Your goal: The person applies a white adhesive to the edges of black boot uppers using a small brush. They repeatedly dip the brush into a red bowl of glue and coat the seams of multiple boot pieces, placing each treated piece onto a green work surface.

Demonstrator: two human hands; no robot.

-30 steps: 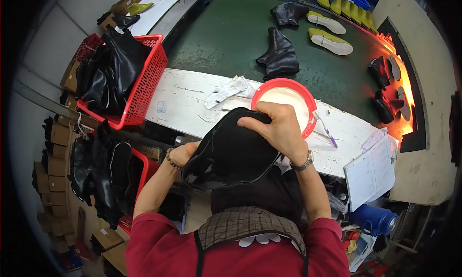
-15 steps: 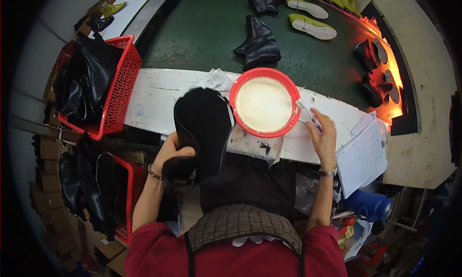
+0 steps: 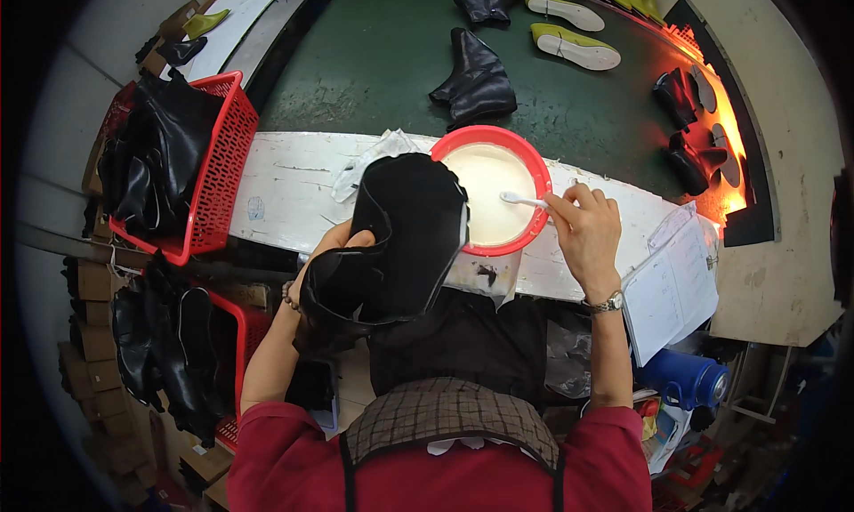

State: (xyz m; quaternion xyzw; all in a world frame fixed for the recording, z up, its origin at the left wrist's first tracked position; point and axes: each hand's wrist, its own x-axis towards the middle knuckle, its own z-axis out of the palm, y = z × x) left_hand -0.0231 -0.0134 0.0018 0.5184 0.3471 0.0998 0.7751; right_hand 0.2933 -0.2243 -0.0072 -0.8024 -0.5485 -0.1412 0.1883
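My left hand [image 3: 334,238] grips a black boot upper [image 3: 405,236] by its left side, its dark inner face turned up and a pale strip along the right edge. Part of my fingers is hidden behind it. Between the fingers of my right hand [image 3: 587,234] is a toothbrush [image 3: 525,199], its pale head over the cream-white liquid [image 3: 480,178] in a red bowl [image 3: 539,163]. The upper's right edge overlaps the bowl's left rim in view; whether they touch I cannot tell. A crumpled white cloth [image 3: 369,161] lies left of the bowl.
Red baskets of black boot uppers [image 3: 173,129] stand at left. On the green belt [image 3: 356,67] are black boots [image 3: 476,80] and yellow-green shoes [image 3: 574,48]. Glowing orange heat [image 3: 734,174] lights shoes at far right. Papers [image 3: 672,290] and a blue flask [image 3: 680,378] sit at right.
The boot upper has moved right and up toward the bowl, its inside opened wider. My right hand has turned, bringing the toothbrush head from the rim to over the liquid.
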